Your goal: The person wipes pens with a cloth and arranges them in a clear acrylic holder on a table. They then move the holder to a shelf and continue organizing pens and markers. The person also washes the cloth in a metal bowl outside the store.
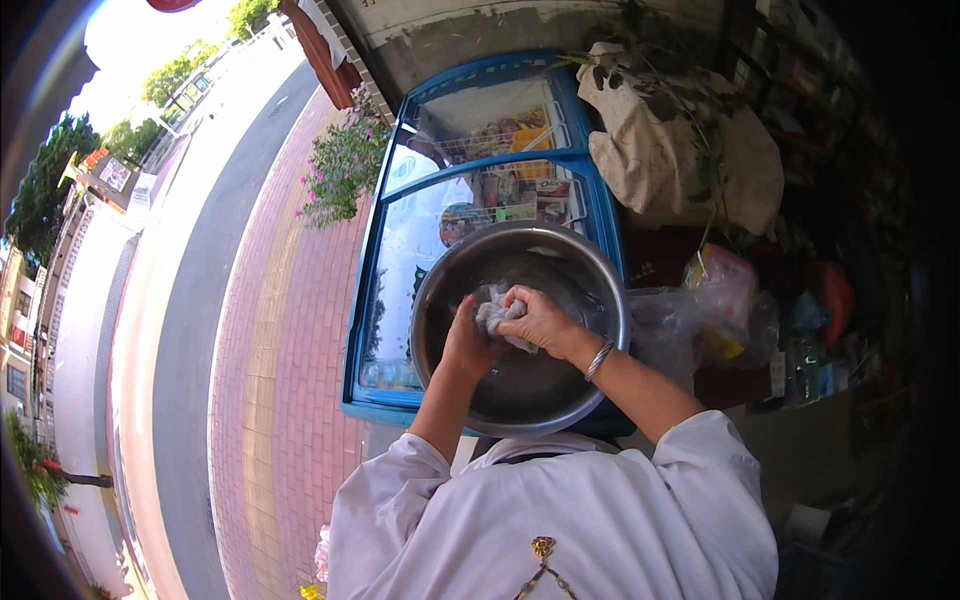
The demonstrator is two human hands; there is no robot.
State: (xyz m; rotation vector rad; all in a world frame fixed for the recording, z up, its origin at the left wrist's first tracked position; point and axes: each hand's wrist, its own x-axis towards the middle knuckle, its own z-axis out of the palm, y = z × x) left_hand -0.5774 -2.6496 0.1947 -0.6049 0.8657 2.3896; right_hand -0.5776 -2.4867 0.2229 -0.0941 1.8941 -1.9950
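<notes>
A wet, pale grey-white cloth (495, 311) is bunched up inside a wide stainless-steel basin (616, 300). My right hand (546, 324) grips it from the right, thumb and fingers pressed into the folds. My left hand (466, 341) is cupped close against the cloth's left side with its thumb raised; its fingers are hidden behind and under the bundle. Water appears to lie in the basin, below both hands. The basin rests on the near part of a blue chest freezer (382, 300) with glass lids.
Packaged goods (517, 187) show through the freezer's glass. A beige cloth cover (675, 150) with trailing plant stems lies beyond it on the right. Clear plastic bags (667, 322) sit right of the basin. Pink flowers (341, 165) and a brick pavement (307, 322) are left.
</notes>
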